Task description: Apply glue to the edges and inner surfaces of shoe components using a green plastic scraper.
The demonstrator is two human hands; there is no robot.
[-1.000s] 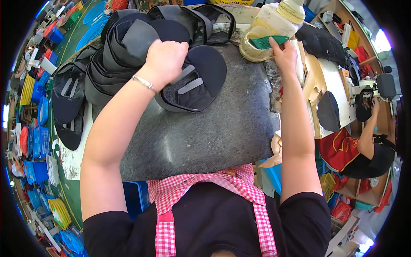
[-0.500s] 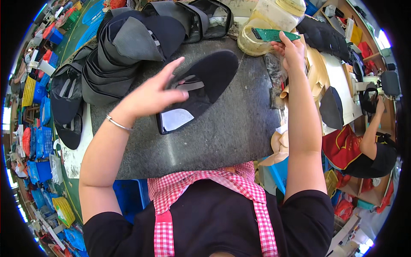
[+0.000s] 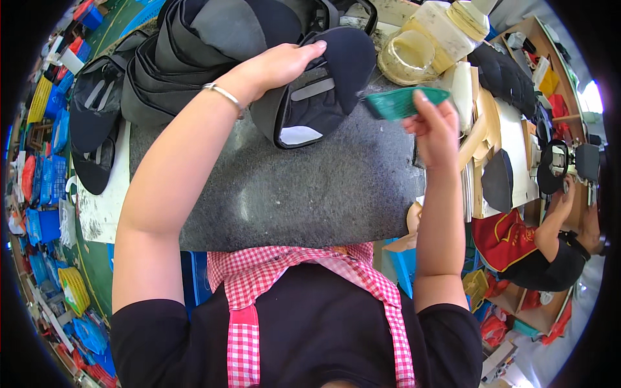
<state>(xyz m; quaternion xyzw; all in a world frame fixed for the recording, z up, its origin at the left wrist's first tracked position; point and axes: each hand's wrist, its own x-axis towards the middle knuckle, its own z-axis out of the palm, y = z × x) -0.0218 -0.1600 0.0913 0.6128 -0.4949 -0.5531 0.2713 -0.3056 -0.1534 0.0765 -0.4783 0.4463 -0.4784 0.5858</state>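
Note:
My left hand (image 3: 281,66) grips the near-side edge of a black piece that looks like a shoe upper (image 3: 352,61), with a finger lying across its top. Grey straps and a white patch show on the upper, which rests tilted on the dark work board (image 3: 278,200). My right hand (image 3: 435,126) pinches a green-handled brush (image 3: 407,102) between thumb and fingers. Its dark tip points left, close to the upper's right edge but apart from it. Behind the brush stands an open, glue-stained tub (image 3: 406,58).
Nested grey and black uppers (image 3: 168,77) are piled at the back left, with more (image 3: 96,107) at the left edge. A stained yellowish jug (image 3: 436,29) stands by the tub. Tan sheets (image 3: 482,126) lie at the right. Farther right a co-worker's arm (image 3: 553,220) is at a machine.
My left hand has closed on the upper and shifted it back and slightly right. The brush has come down from over the tub toward the upper.

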